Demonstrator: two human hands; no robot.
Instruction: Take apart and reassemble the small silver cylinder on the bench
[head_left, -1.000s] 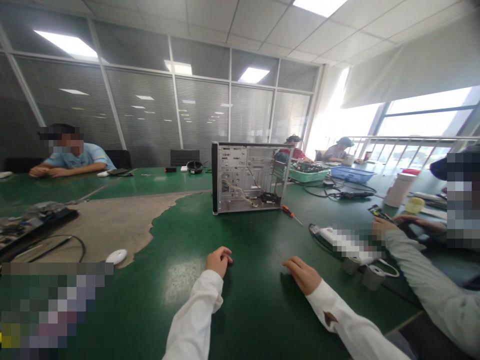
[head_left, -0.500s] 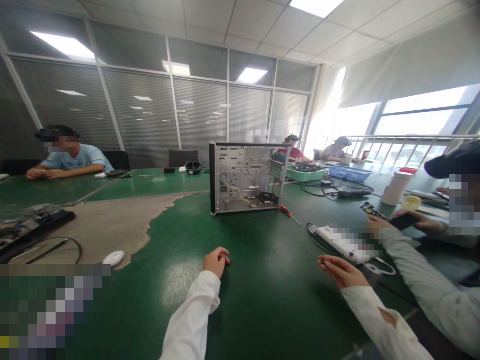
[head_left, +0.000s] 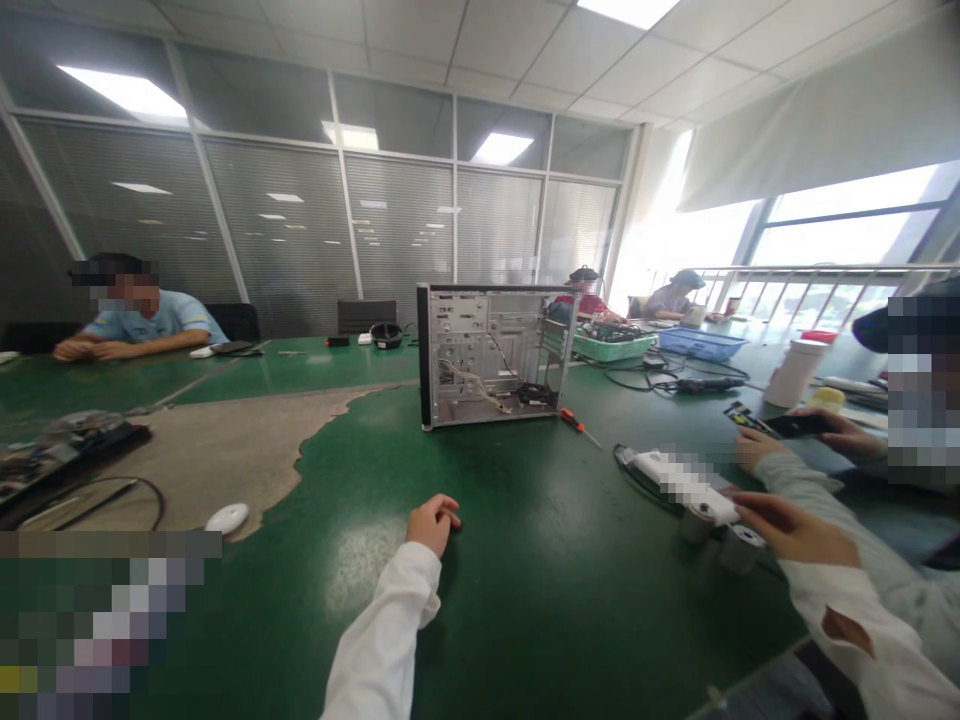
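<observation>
My left hand [head_left: 433, 524] rests on the green table with loosely curled fingers. Their inner side is hidden, so I cannot see what, if anything, they hold. At the right, my right hand [head_left: 802, 530] is closed, its fingers pressed together beside a metal cylinder [head_left: 742, 550] and just right of a second metal cylinder [head_left: 698, 523]. Anything between those fingertips is hidden. Beyond both hands an open computer case [head_left: 495, 360] stands upright, cables and a dark part inside it. A screwdriver [head_left: 572, 421] with an orange-black handle lies at its lower right corner.
A white power strip [head_left: 675, 478] lies behind the cylinders. Close on the right, a co-worker's grey sleeve [head_left: 810, 490] leads to hands holding small parts. Green and blue baskets [head_left: 701, 345] stand farther back. A round white object [head_left: 227, 518] and a parts tray [head_left: 67, 450] are left.
My right hand has moved right, toward the co-worker's arm, and the two metal cylinders now show where it was. My left hand, the computer case and the screwdriver stay in place.
</observation>
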